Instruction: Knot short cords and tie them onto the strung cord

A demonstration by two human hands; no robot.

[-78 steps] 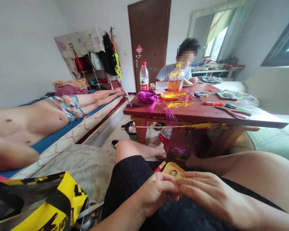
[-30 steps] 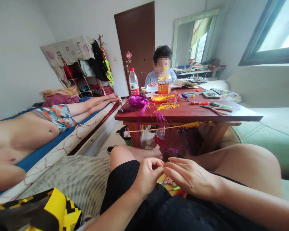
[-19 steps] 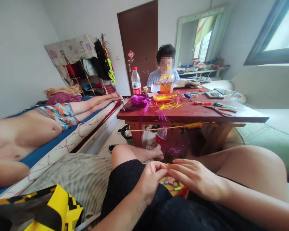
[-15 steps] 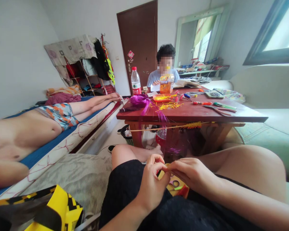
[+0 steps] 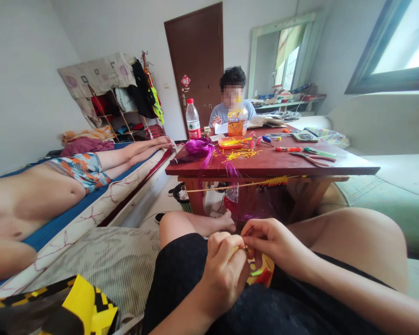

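Two bare hands meet above the wearer's lap, bent over a small piece (image 5: 246, 249) too fine to identify, with a thin dark part showing. It could slip free, since it seems held only by the fingertips and the two hands crowd each other there; a fall would likely drop it into the yellow tray (image 5: 270, 265) below or onto the black cloth (image 5: 181, 265) of the lap. Knocking the tray could also disturb its green strip (image 5: 255, 273) and red-orange piece (image 5: 264, 277).

The small piece lies at the tips of the left hand (image 5: 225, 260), whose thumb and curled fingers look pinched on it. The right hand (image 5: 265, 238) comes in from the other side, index finger and thumb just beside the piece; I cannot tell whether they are closed on it.

Beyond the knees, a red-brown surface (image 5: 349, 165) carries purple strands (image 5: 197, 146), scattered yellow strips (image 5: 242, 155) and pliers (image 5: 310, 159).
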